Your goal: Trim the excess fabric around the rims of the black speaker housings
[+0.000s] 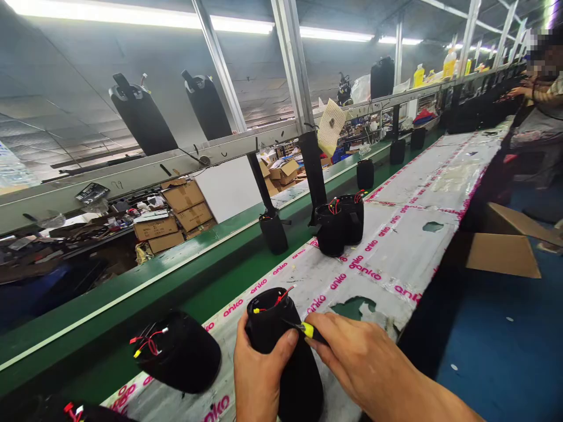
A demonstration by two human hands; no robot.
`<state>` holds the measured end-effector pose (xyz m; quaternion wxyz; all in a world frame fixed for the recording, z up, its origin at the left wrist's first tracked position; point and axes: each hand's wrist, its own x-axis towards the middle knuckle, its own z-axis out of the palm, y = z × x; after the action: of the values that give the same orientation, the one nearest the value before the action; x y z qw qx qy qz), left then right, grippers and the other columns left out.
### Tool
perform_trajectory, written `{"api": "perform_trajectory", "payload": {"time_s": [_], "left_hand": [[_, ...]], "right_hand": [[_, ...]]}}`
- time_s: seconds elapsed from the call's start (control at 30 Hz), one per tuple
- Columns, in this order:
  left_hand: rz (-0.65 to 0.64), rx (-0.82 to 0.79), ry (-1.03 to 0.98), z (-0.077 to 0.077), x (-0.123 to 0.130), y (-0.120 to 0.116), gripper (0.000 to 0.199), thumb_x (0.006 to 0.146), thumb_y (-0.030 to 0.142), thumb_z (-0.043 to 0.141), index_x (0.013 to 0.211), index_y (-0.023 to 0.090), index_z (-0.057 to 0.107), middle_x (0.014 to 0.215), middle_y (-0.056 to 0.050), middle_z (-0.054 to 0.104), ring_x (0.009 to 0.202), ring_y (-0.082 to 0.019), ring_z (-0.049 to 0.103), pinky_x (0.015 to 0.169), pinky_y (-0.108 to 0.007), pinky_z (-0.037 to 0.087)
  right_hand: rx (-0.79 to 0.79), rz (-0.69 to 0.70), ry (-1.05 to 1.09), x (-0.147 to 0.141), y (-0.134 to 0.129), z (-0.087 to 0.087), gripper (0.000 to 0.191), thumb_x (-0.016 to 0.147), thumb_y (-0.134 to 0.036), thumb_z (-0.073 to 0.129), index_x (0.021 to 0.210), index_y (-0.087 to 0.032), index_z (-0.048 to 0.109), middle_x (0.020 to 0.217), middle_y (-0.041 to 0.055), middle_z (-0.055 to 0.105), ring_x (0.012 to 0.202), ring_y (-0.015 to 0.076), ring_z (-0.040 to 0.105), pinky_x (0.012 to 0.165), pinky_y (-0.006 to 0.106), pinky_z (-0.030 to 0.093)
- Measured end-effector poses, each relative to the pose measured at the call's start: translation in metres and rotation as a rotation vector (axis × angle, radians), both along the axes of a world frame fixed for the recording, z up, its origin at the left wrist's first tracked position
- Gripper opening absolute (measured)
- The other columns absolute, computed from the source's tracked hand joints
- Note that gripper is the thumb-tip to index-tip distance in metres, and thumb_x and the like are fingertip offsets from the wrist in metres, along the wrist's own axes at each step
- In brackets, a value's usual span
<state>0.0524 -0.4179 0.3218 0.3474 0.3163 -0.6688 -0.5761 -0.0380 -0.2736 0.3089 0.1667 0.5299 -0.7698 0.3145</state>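
Observation:
My left hand is wrapped round a black, fabric-covered speaker housing, which leans with its open top away from me. Red wires and a yellow connector stick out of that top. My right hand grips a utility knife with a yellow and black handle. Its thin dark tip is against or very close to the fabric just below the rim; contact cannot be made out. To the left, another black housing lies tilted, with red wires and white and yellow connectors showing.
Printed white sheeting with torn holes covers the bench. Two black housings stand together farther along. A green conveyor belt runs alongside, carrying more housings. Above it is a metal shelf rail. Another person is at far right, near an open carton.

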Motion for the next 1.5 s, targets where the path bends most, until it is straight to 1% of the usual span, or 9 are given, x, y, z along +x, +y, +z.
{"api": "perform_trajectory", "payload": {"time_s": [0.17,0.33,0.63,0.8,0.9,1.0,1.1,1.3,1.5], "left_hand": [[0.057,-0.071,-0.019,0.0,-0.001,0.002,0.075,0.054,0.045,0.088,0.118,0.02,0.059,0.099,-0.007,0.074,0.09,-0.03,0.07,0.088,-0.043,0.054],[0.136,-0.131,-0.086,0.002,-0.002,0.008,0.077,0.054,0.046,0.086,0.12,0.02,0.056,0.099,-0.007,0.07,0.091,-0.029,0.067,0.086,-0.042,0.054],[0.224,-0.187,-0.178,-0.004,-0.005,0.007,0.076,0.053,0.042,0.085,0.12,0.023,0.052,0.103,-0.007,0.066,0.094,-0.031,0.066,0.087,-0.046,0.053],[0.229,-0.219,-0.191,-0.01,-0.003,-0.004,0.076,0.053,0.049,0.085,0.117,0.023,0.053,0.099,-0.007,0.066,0.093,-0.032,0.067,0.085,-0.047,0.053],[0.173,-0.18,-0.142,-0.009,0.0,-0.009,0.075,0.054,0.052,0.085,0.115,0.022,0.056,0.099,-0.007,0.069,0.092,-0.032,0.068,0.086,-0.046,0.054],[0.02,-0.025,-0.069,-0.004,0.002,-0.009,0.073,0.055,0.05,0.087,0.115,0.02,0.058,0.094,-0.007,0.073,0.085,-0.03,0.071,0.08,-0.042,0.057],[-0.131,0.195,-0.01,0.002,0.003,-0.007,0.074,0.059,0.05,0.087,0.119,0.019,0.058,0.096,-0.009,0.075,0.084,-0.031,0.073,0.075,-0.04,0.06],[-0.083,0.294,0.082,0.002,0.004,-0.011,0.081,0.061,0.047,0.087,0.132,0.024,0.055,0.126,-0.01,0.069,0.11,-0.032,0.069,0.082,-0.033,0.06],[-0.089,0.276,0.046,-0.003,0.006,-0.012,0.092,0.06,0.05,0.088,0.14,0.026,0.049,0.127,-0.008,0.07,0.109,-0.032,0.07,0.089,-0.036,0.057]], "right_hand": [[0.004,-0.078,0.112,0.002,-0.003,-0.004,0.021,0.107,-0.025,0.028,0.106,-0.022,0.049,0.076,0.001,0.061,0.06,0.021,0.066,0.05,0.033,0.036],[0.083,-0.168,0.211,0.006,-0.004,-0.005,0.004,0.099,-0.018,0.048,0.098,-0.022,0.048,0.07,0.0004,0.058,0.05,0.0218,0.062,0.044,0.035,0.027],[0.222,-0.247,0.314,0.018,-0.003,0.017,0.034,0.063,-0.002,0.056,0.09,-0.022,0.052,0.062,0.0023,0.059,0.039,0.021,0.056,0.04,0.034,0.02],[0.247,-0.287,0.218,0.018,-0.013,0.016,0.025,0.075,-0.006,0.059,0.094,-0.021,0.053,0.064,0.0022,0.062,0.043,0.0201,0.058,0.041,0.033,0.023],[0.162,-0.199,0.154,0.014,-0.011,0.011,0.012,0.088,-0.014,0.058,0.096,-0.022,0.053,0.07,0.0015,0.064,0.05,0.0214,0.062,0.044,0.033,0.029],[-0.035,-0.06,0.046,0.01,0.002,0.008,0.008,0.101,-0.021,0.047,0.107,-0.021,0.052,0.081,0.0013,0.067,0.066,0.0202,0.068,0.052,0.032,0.04],[-0.152,-0.058,-0.044,0.006,0.014,0.005,0.016,0.106,-0.025,0.037,0.115,-0.021,0.051,0.086,0.0006,0.068,0.072,0.0184,0.069,0.058,0.031,0.041],[0.007,-0.031,-0.069,-0.005,0.013,-0.003,0.009,0.1,-0.018,0.054,0.106,-0.023,0.053,0.083,-0.0019,0.064,0.069,0.019,0.066,0.057,0.032,0.037],[0.098,-0.036,0.114,-0.01,0.002,0.011,0.015,0.093,-0.013,0.059,0.101,-0.024,0.053,0.082,-0.0013,0.062,0.067,0.0214,0.062,0.054,0.035,0.032]]}}
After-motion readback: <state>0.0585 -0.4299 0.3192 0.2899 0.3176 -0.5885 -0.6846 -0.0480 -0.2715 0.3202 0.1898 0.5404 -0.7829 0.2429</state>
